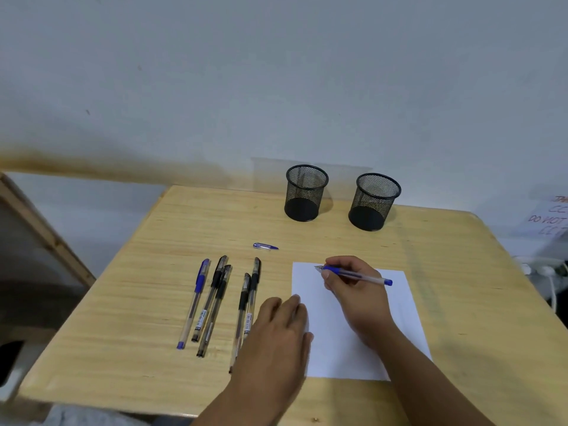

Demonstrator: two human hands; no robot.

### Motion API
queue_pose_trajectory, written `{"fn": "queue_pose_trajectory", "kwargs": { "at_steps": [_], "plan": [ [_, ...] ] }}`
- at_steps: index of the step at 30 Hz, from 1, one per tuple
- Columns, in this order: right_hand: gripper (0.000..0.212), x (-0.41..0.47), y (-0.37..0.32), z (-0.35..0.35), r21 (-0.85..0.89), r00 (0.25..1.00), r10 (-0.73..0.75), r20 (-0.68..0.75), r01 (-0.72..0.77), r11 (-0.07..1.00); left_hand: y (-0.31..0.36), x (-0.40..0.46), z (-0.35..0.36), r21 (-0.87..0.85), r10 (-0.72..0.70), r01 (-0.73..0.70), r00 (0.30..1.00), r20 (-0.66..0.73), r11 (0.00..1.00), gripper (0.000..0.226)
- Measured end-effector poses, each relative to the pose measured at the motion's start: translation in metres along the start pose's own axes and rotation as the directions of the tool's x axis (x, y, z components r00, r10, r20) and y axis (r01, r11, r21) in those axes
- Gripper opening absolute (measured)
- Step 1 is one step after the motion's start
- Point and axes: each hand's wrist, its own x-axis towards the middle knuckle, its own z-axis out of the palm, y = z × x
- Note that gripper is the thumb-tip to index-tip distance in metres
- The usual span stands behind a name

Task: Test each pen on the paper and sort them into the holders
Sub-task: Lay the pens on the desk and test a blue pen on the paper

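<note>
Sorting has barely begun, as far as can be judged: both black wire-mesh pen holders, the left one (306, 193) and the right one (374, 202), stand in the upper middle of the frame and appear empty. Five capped pens are laid out on the light wooden desk (138, 302) at left of centre: one clear blue-capped pen (193, 303) at the far left of the group, and four clear black-capped pens (215, 305) beside it, the lower ends of two being hidden under the left hand (276, 330). A small blue pen cap (265, 246) lies apart, above the group and below the left holder.

The first test seems to be under way. An uncapped clear blue pen (356, 274) is pinched in the closed fingers of the right hand (353, 290), its tip set at the upper left corner of the white sheet of paper (332, 358); whether the tip touches cannot be told, and no ink mark can be made out. The left hand is laid flat with fingers together across the paper's left edge, apparently steadying it. Five pens are left to be tested, and all six to be sorted.
</note>
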Motion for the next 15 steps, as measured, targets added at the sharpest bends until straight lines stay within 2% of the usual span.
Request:
{"fn": "queue_pose_trajectory", "kwargs": {
  "at_steps": [5, 13, 15],
  "plan": [
    [0.013, -0.0002, 0.0001, 0.0011, -0.044, 1.0, -0.001, 0.004, 0.001, 0.999, 0.0038, -0.0052, 0.0095, -0.013, -0.035, 0.034, 0.999, -0.021, 0.999, 0.046],
    [0.01, 0.001, -0.0061, 0.0064, -0.104, 0.997, -0.01, -0.07, 0.003, 0.995, -0.0002, -0.0068, 0.0126, -0.013, -0.058, 0.058, 0.998, -0.034, 0.998, 0.047],
    [0.009, 0.0027, -0.0075, 0.009, -0.065, 0.998, -0.005, -0.061, 0.001, 0.998, 0.001, -0.0067, 0.0117, -0.017, -0.064, 0.063, 0.997, -0.042, 0.998, 0.048]
  ]
}}
